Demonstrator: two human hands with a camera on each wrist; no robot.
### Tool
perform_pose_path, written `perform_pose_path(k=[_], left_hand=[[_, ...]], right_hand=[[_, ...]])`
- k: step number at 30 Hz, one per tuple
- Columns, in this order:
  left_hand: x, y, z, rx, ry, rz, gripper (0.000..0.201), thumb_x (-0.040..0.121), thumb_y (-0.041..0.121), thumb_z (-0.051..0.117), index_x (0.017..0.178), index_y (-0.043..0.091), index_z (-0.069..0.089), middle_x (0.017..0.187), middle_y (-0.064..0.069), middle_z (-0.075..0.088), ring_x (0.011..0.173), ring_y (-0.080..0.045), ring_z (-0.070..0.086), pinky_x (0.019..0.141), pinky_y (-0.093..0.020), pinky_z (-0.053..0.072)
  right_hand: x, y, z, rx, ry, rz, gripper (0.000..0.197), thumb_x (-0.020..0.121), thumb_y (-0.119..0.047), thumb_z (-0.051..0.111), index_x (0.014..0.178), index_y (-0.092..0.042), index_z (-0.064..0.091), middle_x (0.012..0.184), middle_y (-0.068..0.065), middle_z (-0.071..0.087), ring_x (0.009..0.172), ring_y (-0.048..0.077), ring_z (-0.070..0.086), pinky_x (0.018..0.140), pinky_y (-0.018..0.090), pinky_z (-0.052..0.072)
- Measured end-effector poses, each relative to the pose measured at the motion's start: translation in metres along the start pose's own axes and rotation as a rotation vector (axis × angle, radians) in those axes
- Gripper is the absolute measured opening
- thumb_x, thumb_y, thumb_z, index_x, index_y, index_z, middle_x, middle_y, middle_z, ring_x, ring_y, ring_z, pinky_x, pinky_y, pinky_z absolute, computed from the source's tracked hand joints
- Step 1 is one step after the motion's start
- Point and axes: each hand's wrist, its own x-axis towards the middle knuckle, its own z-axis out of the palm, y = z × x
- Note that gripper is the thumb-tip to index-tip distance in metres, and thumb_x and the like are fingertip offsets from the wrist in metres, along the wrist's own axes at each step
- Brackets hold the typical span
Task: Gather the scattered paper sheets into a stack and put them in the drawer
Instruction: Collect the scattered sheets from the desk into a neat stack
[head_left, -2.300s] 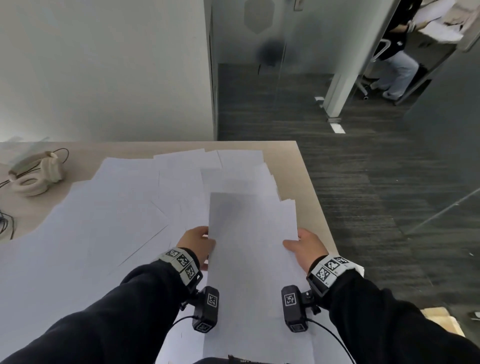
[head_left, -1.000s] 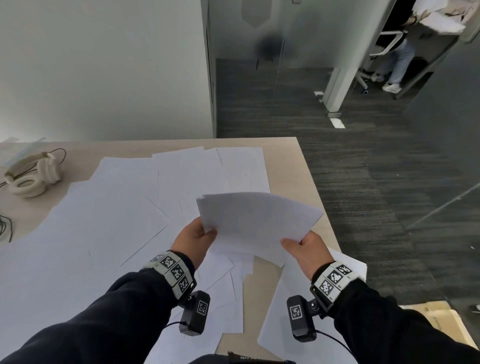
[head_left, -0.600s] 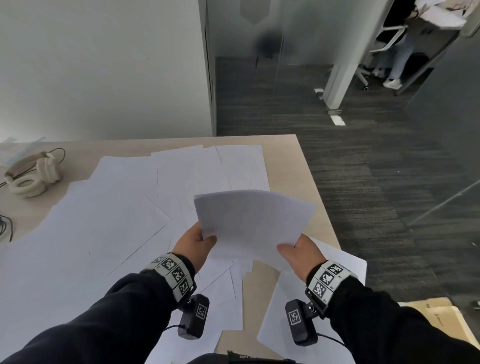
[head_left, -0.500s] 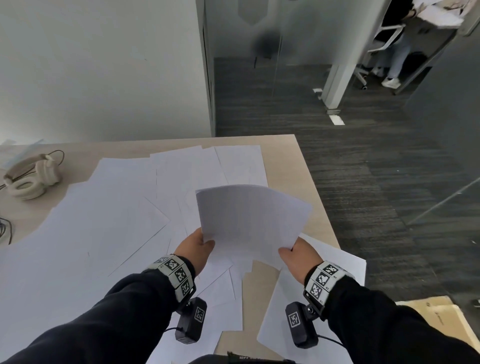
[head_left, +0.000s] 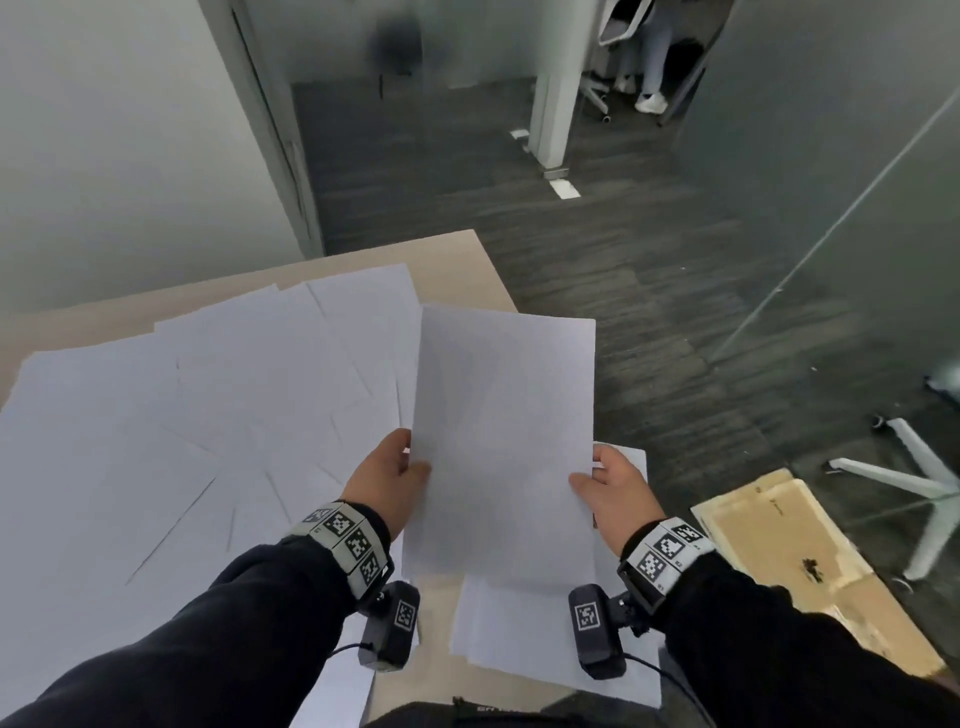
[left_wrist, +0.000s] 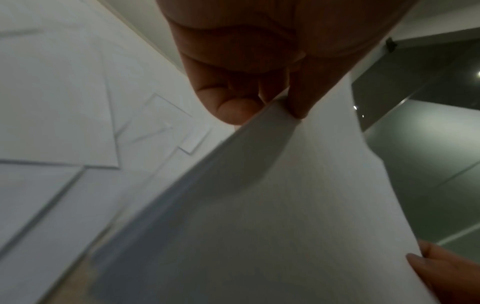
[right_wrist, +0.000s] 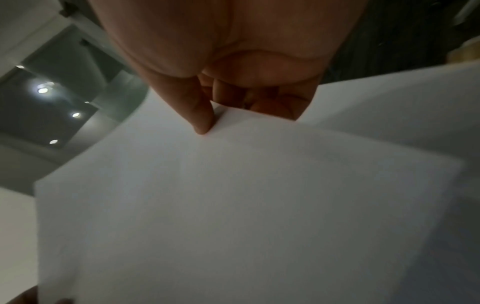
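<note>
1. Holding a gathered stack of sheets (head_left: 504, 441) above the table's (head_left: 457, 260) right edge, thumbs on top to keep it square.
2. Left hand (head_left: 387, 480) and right hand (head_left: 615, 488) each pinch a long side.
3. Loose sheets (head_left: 208, 395) lie left of the stack.
4. Half a second earlier it sat crosswise; now it points lengthwise.

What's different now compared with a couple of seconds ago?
The held sheets, lifted off the desk and turned sideways a second ago, are lengthwise again, off to the desk's right. Left hand and right hand kept their grip. Loose sheets stayed put.
</note>
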Motion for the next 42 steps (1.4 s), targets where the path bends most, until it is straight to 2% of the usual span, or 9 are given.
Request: perform_pose_path(k=[3, 6, 14, 18, 23, 27, 30, 36, 42], left_hand=[[0.007, 0.0, 0.033, 0.034, -0.15, -0.072, 0.022, 0.091, 0.014, 0.055, 0.102, 0.032, 0.06, 0.087, 0.003, 0.075, 0.081, -0.022, 0.072, 0.075, -0.045, 0.06], [0.008, -0.004, 0.066, 0.116, -0.271, -0.152, 0.019, 0.091, 0.011, 0.056, 0.105, 0.023, 0.061, 0.09, -0.002, 0.072, 0.078, -0.024, 0.07, 0.065, -0.04, 0.061], [0.013, -0.027, 0.093, 0.428, -0.328, -0.224, 0.021, 0.085, 0.023, 0.066, 0.105, 0.021, 0.059, 0.093, -0.001, 0.065, 0.078, -0.026, 0.07, 0.061, -0.038, 0.062], [0.019, -0.035, 0.084, 0.632, -0.232, -0.141, 0.036, 0.083, 0.031, 0.068, 0.116, 0.022, 0.058, 0.1, 0.005, 0.057, 0.081, -0.015, 0.059, 0.07, -0.026, 0.051], [0.018, -0.042, 0.08, 0.496, -0.167, -0.121, 0.059, 0.081, 0.022, 0.068, 0.136, 0.017, 0.048, 0.129, -0.002, 0.045, 0.106, -0.016, 0.056, 0.094, -0.029, 0.048], [0.003, -0.04, 0.092, 0.371, -0.204, -0.065, 0.038, 0.079, 0.009, 0.064, 0.114, 0.024, 0.057, 0.127, 0.004, 0.048, 0.106, -0.011, 0.054, 0.089, -0.024, 0.045], [-0.004, -0.042, 0.099, 0.367, -0.257, -0.035, 0.027, 0.078, 0.008, 0.063, 0.096, 0.028, 0.059, 0.132, 0.012, 0.039, 0.109, -0.012, 0.052, 0.09, -0.019, 0.038], [-0.002, -0.042, 0.086, 0.317, -0.248, -0.038, 0.018, 0.081, 0.016, 0.064, 0.092, 0.03, 0.061, 0.127, 0.017, 0.046, 0.105, -0.009, 0.054, 0.087, -0.023, 0.042], [-0.015, -0.054, 0.025, 0.33, -0.104, -0.101, 0.011, 0.089, 0.028, 0.057, 0.091, 0.037, 0.062, 0.107, 0.011, 0.059, 0.093, -0.007, 0.058, 0.078, -0.025, 0.044]], right_hand=[[-0.001, 0.031, -0.025, -0.078, 0.044, 0.114, 0.021, 0.087, -0.007, 0.055, 0.104, -0.018, 0.061, 0.089, 0.006, 0.071, 0.066, 0.014, 0.066, 0.054, 0.023, 0.048], [-0.005, 0.063, -0.045, -0.224, 0.038, 0.224, 0.018, 0.084, -0.012, 0.058, 0.1, -0.02, 0.061, 0.09, 0.004, 0.069, 0.081, 0.023, 0.066, 0.069, 0.032, 0.051], [-0.018, 0.1, -0.055, -0.429, 0.048, 0.291, 0.009, 0.082, -0.029, 0.064, 0.089, -0.031, 0.058, 0.085, -0.011, 0.065, 0.077, 0.008, 0.062, 0.064, 0.024, 0.046], [-0.018, 0.104, -0.059, -0.474, 0.093, 0.322, 0.017, 0.082, -0.041, 0.062, 0.085, -0.026, 0.058, 0.08, -0.007, 0.066, 0.073, 0.012, 0.063, 0.066, 0.027, 0.05], [-0.007, 0.098, -0.062, -0.42, 0.13, 0.311, 0.032, 0.09, -0.032, 0.06, 0.117, -0.015, 0.061, 0.098, -0.002, 0.062, 0.086, 0.015, 0.056, 0.079, 0.026, 0.042], [-0.001, 0.089, -0.054, -0.425, 0.109, 0.29, 0.011, 0.088, -0.028, 0.057, 0.094, -0.021, 0.063, 0.098, 0.003, 0.067, 0.082, 0.018, 0.062, 0.078, 0.031, 0.05], [0.001, 0.089, -0.047, -0.479, 0.083, 0.287, 0.018, 0.082, -0.035, 0.056, 0.092, -0.022, 0.064, 0.098, 0.003, 0.063, 0.078, 0.017, 0.063, 0.075, 0.034, 0.053], [0.002, 0.083, -0.047, -0.477, 0.098, 0.312, 0.04, 0.086, -0.031, 0.056, 0.125, -0.02, 0.053, 0.117, 0.005, 0.057, 0.095, 0.02, 0.06, 0.076, 0.03, 0.045], [0.014, 0.05, -0.014, -0.419, 0.058, 0.108, 0.02, 0.089, -0.03, 0.059, 0.108, -0.025, 0.058, 0.1, 0.0, 0.059, 0.085, 0.015, 0.059, 0.076, 0.03, 0.045]])
